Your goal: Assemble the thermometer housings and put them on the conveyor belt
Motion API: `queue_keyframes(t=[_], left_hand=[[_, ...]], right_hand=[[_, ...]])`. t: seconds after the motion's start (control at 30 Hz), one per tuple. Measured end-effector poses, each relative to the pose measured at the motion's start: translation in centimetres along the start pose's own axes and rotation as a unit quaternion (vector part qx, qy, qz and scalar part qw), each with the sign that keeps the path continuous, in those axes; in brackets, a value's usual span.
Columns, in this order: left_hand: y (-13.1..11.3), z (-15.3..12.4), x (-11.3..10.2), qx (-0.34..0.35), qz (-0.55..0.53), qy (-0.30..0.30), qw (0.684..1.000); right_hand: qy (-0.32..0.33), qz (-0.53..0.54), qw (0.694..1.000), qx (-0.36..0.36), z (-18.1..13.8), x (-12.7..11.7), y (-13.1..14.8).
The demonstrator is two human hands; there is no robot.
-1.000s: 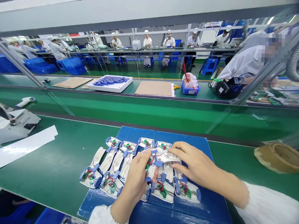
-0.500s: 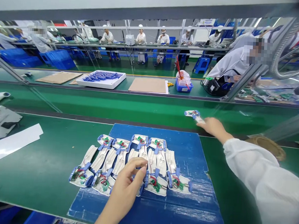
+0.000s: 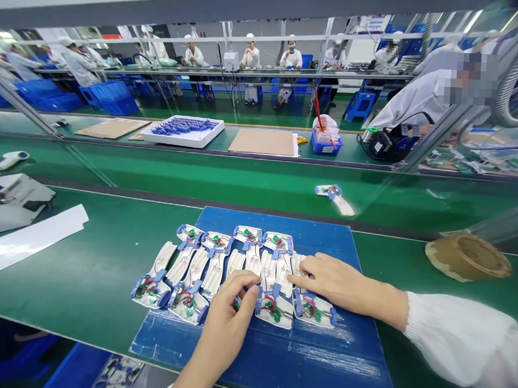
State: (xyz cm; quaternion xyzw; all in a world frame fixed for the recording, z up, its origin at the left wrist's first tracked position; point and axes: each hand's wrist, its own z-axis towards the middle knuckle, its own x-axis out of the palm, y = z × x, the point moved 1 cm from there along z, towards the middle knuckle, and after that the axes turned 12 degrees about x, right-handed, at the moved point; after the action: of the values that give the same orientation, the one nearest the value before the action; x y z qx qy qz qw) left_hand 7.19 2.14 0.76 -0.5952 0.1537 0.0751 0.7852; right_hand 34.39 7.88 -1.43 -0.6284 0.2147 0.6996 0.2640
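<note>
One wired half-shell [image 3: 337, 199] is found on the green belt [image 3: 177, 169]; several more half-shells [image 3: 274, 310] are left on the blue board [image 3: 302, 364]. Left hand [image 3: 231, 308] fingers are curled, right hand [image 3: 339, 283] fingers parted over shells; whether anything is pinched cannot be told.

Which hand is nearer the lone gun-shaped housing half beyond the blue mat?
Right. The right hand is on the near side of that housing half; the left hand is farther off, toward the left.
</note>
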Motion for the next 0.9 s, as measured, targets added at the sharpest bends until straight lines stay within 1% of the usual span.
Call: queue_keyframes(t=[0.23, 0.53, 0.8, 0.9], left_hand=[[0.1, -0.8, 0.2, 0.004, 0.001, 0.014, 1.000], [-0.3, -0.8, 1.1, 0.011, 0.005, 0.036, 0.999], [-0.3, -1.6, 1.6, 0.017, 0.010, 0.046, 0.999], [-0.5, -2.3, 2.2, 0.023, 0.020, 0.058, 0.998]], right_hand=[[-0.017, 0.006, 1.000, 0.005, -1.0, 0.7, -1.8], [-0.015, -0.008, 1.000, -0.012, -1.1, 0.7, -0.9], [-0.027, 0.004, 1.000, -0.007, -2.4, 0.3, -1.9], [-0.058, 0.002, 0.998, 0.008, -3.0, -0.7, -2.0]])
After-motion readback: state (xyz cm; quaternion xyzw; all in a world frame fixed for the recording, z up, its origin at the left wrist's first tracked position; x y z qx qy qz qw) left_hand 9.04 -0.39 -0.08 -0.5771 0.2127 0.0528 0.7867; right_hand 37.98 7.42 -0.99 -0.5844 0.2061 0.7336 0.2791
